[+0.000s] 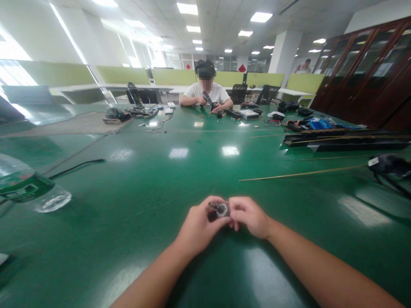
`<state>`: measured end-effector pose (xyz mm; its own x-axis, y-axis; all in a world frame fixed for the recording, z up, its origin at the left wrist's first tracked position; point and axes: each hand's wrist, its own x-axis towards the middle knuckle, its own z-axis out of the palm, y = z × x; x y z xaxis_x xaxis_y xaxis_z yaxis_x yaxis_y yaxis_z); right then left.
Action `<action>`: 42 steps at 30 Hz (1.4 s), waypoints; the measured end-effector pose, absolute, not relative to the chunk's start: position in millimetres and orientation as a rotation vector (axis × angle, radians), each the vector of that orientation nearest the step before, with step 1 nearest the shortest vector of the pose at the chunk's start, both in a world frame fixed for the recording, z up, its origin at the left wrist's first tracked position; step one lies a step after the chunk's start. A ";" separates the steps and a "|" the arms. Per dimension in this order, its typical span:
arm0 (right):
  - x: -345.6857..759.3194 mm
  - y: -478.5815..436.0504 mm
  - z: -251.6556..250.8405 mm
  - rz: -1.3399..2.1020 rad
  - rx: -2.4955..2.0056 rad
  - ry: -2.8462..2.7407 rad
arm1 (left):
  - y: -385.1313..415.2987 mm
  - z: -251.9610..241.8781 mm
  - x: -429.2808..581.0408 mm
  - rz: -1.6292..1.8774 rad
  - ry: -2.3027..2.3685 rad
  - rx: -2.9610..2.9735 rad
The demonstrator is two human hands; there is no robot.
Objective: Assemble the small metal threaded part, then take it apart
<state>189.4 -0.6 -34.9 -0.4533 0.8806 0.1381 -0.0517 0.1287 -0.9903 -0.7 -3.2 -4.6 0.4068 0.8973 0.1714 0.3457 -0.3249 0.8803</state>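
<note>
My left hand (201, 224) is closed around a small grey metal part (222, 209), thumb in front and fingers behind. The part has a round, ring-like face, and a short dark rod sticks out of it to the left. Pressed against its right end is my right hand (249, 216), with thumb and fingers pinched together on the part. My fingers cover much of it, so its full shape is hidden. Both hands are just above the green tabletop (154, 192), near its front edge.
A clear plastic bottle (30, 188) with a green label is at the left, near a black cable (77, 167). Thin brass-coloured rods (302, 174) and black channels (340, 140) are on the right. Across the table a person (205, 92) holds a power tool (208, 98).
</note>
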 end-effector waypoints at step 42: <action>181.8 -7.1 -22.1 1.013 -1.038 -1.722 | 4.5 -5.7 -5.7 1.016 1.204 2.052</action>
<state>181.8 -7.1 -22.1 -0.2828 0.9242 0.2565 0.2251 0.3239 -0.9189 -5.7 4.5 -5.7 0.3139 0.8897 0.3315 0.4759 -0.4495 0.7560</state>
